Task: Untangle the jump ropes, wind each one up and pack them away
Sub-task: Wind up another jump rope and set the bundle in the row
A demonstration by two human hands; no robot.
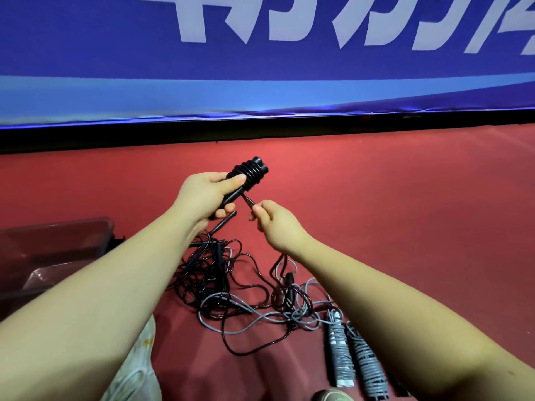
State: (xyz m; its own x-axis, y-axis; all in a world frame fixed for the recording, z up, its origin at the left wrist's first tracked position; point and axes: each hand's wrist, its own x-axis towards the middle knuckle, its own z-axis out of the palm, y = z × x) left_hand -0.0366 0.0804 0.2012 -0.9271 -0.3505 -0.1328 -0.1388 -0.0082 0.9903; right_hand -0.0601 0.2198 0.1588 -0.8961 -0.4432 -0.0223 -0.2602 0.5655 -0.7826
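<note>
My left hand (205, 195) grips a pair of black jump-rope handles (250, 173) held together, with dark cord wound in tight turns round their upper ends. My right hand (272, 219) pinches the short free end of that cord (249, 201) just below the winding. On the red floor under my arms lies a tangle of black and grey ropes (231, 296) with a loose black handle (289, 280) in it. A grey rope wound round its two handles (354, 360) lies at the lower right.
A dark translucent bin (55, 244) stands at the left. A pale plastic bag (139, 366) lies near my left forearm. A blue banner (260, 68) with a black base runs along the back. Open red floor (405, 212) lies to the right.
</note>
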